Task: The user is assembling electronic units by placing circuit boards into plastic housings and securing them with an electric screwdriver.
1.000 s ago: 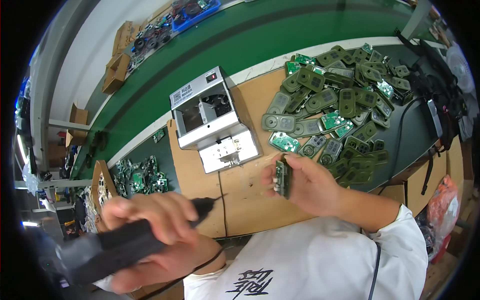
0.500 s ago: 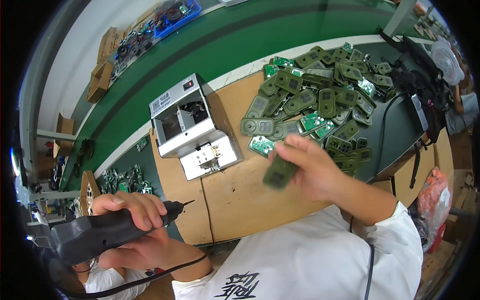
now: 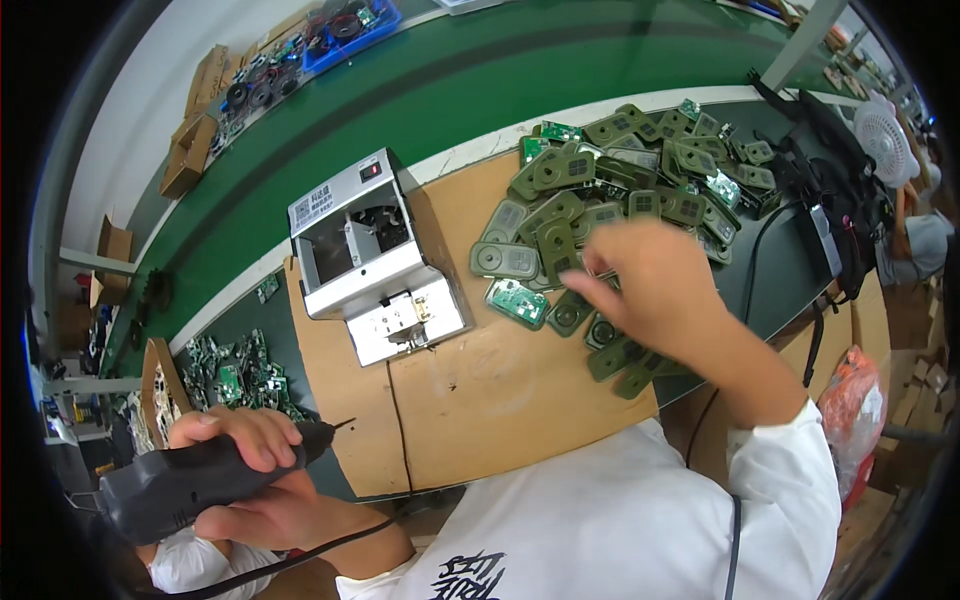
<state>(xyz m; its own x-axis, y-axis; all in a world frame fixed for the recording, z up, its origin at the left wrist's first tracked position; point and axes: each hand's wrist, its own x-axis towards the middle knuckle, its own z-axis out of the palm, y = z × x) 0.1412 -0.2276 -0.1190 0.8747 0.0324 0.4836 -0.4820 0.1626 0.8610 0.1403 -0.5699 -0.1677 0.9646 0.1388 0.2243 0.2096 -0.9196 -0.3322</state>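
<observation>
My left hand (image 3: 262, 470) is wrapped round a black electric screwdriver (image 3: 190, 482), its thin bit pointing right over the edge of the cardboard. Over the near side of a heap of olive-green plastic casings (image 3: 505, 260) is my right hand (image 3: 650, 285), slightly blurred. Its thumb stands apart from the curled fingers, and no held piece shows between them; the far fingertips are partly hidden. Just left of the thumb lies a casing with a green circuit board (image 3: 517, 302). Several more casings (image 3: 615, 358) lie below the right wrist.
A silver machine (image 3: 365, 240) with a front plate stands on the cardboard sheet (image 3: 520, 390), its cable running toward me. Loose circuit boards (image 3: 235, 375) are heaped at left. A black bag (image 3: 835, 180) and white fan (image 3: 885, 140) are at right. Beyond runs a green belt (image 3: 540, 60).
My right hand has moved from above the cardboard, away from me, to the heap; the green casing it held no longer shows in it. My left hand has shifted slightly left and nearer with the screwdriver.
</observation>
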